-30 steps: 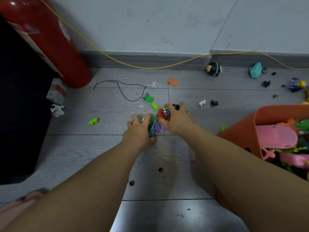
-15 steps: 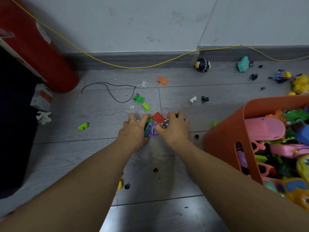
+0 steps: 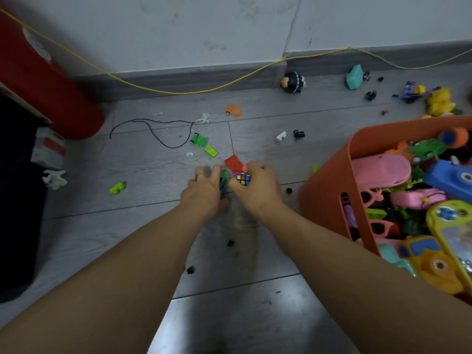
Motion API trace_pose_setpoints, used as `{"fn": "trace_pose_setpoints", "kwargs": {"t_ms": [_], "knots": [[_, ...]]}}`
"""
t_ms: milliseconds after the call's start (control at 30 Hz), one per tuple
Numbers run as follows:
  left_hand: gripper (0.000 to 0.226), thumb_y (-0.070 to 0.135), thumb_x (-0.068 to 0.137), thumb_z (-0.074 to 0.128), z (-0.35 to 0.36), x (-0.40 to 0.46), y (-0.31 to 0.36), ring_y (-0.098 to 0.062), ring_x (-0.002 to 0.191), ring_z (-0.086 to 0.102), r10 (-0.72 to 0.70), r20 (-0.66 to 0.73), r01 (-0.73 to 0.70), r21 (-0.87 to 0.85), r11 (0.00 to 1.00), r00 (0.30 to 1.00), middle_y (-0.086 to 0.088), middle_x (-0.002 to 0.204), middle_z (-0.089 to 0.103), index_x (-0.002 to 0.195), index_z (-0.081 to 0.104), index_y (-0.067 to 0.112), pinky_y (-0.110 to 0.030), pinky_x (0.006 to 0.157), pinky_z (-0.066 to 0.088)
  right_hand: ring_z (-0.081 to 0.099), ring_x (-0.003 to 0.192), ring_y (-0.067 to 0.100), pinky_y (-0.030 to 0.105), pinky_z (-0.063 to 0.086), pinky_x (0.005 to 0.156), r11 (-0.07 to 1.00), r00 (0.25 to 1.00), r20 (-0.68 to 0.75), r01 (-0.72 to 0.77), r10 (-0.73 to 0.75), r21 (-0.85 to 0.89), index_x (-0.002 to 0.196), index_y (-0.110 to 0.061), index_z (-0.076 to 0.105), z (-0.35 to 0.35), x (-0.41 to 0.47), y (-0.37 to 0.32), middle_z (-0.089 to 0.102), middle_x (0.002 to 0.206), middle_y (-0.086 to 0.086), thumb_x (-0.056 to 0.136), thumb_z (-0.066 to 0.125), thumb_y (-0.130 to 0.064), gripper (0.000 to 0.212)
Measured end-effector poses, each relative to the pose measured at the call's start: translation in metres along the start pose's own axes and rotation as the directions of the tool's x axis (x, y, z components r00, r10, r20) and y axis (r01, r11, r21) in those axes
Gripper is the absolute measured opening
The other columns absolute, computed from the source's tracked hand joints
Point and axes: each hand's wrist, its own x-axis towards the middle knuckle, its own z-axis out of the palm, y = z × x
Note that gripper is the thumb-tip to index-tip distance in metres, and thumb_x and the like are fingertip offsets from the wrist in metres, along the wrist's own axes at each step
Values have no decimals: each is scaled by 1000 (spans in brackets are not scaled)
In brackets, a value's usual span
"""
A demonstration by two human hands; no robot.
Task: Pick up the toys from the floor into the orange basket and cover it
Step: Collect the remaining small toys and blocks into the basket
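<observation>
Grey plank floor point(image 3: 255, 315) fills the foreground, with two bare forearms reaching out over it. Both hands meet at a small cluster of toys: the left hand point(image 3: 204, 192), a ring on one finger, has its grip curled round green toy pieces point(image 3: 224, 182), while the right hand point(image 3: 256, 190) has its grip clamped on a little puzzle cube point(image 3: 244, 178), with a red brick point(image 3: 233, 163) sticking up just beyond it. To the right stands the orange basket point(image 3: 329, 185), uncovered and heaped with toys. Small black bits lie on the floor near the arms. Farther out are a lime brick point(image 3: 211, 151), a green car point(image 3: 198, 140), a lime car point(image 3: 118, 187), a black cord point(image 3: 153, 129), an orange car point(image 3: 233, 110) and a white piece point(image 3: 281, 136). Along the skirting lie a yellow cable point(image 3: 178, 92), a round black toy point(image 3: 293, 82), a teal toy point(image 3: 355, 77) and a yellow plush point(image 3: 440, 102).
</observation>
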Motion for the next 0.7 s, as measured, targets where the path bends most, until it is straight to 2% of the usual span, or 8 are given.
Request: {"fn": "trace_pose_setpoints", "kwargs": {"t_ms": [67, 133, 267, 333, 467, 533, 633, 700], "knots": [[68, 43, 83, 66, -2, -7, -3, -40, 112, 49, 7, 9, -7, -36, 999, 1000, -18, 139, 27, 134, 25, 22, -46, 82, 47, 54, 100, 36, 35, 46, 84, 1000, 999, 20, 28, -28, 11, 99, -18, 60, -7, -2, -6, 52, 109, 13, 79, 64, -45, 34], [66, 44, 85, 63, -8, -10, -7, -40, 111, 52, 43, 24, -44, 35, 998, 999, -17, 139, 29, 133, 25, 20, -45, 81, 46, 54, 100, 36, 33, 42, 78, 998, 998, 32, 56, -56, 11, 93, -20, 56, -16, 0, -13, 54, 107, 15, 79, 63, -46, 31], [77, 45, 89, 61, -29, -15, -1, -40, 121, 49, 45, 130, -59, 107, 993, 991, -19, 144, 27, 143, 17, 12, -45, 89, 45, 52, 90, 31, 33, 42, 78, 981, 981, 16, 191, -191, 25, 98, -16, 58, -61, 10, -44, 53, 100, 12, 81, 65, -47, 37], [80, 47, 87, 61, -39, -21, 10, -39, 120, 49, 53, 150, -68, 101, 992, 987, -20, 145, 28, 144, 17, 13, -45, 92, 47, 57, 92, 30, 34, 47, 80, 965, 964, 16, 264, -264, 13, 103, -18, 61, -86, 11, -61, 60, 101, 10, 79, 63, -51, 41], [74, 56, 71, 62, -77, -32, 47, -35, 99, 55, 137, 26, -132, -139, 982, 990, -20, 119, 51, 126, 33, 15, -47, 85, 52, 57, 91, 30, 34, 38, 67, 938, 946, -63, 323, -318, 123, 78, -23, 49, -135, -2, -76, 63, 92, 10, 77, 65, -45, 27], [74, 54, 70, 62, -100, -39, 67, -34, 90, 59, 160, -98, -182, -284, 941, 982, -18, 108, 60, 125, 35, 13, -45, 79, 53, 57, 91, 26, 31, 34, 64, 918, 934, -169, 345, -315, 197, 79, -23, 51, -160, -12, -71, 63, 87, 6, 79, 67, -42, 25], [42, 32, 85, 62, -136, -58, 102, -24, 54, 50, 153, -240, -266, -568, 779, 959, -13, 82, 64, 107, 33, 11, -30, 48, 44, 60, 74, 1, 20, 33, 57, 884, 912, -354, 328, -205, 334, 81, -18, 53, -203, -25, -52, 58, 69, -8, 85, 66, -36, 23], [35, 26, 89, 58, -159, -78, 133, -19, 48, 39, 210, -322, -378, -662, 647, 923, -13, 72, 58, 103, 29, 13, -25, 41, 34, 53, 56, -7, 14, 31, 53, 873, 875, -462, 331, -143, 357, 73, -22, 45, -234, -31, -31, 50, 62, -12, 87, 65, -34, 27]]}}
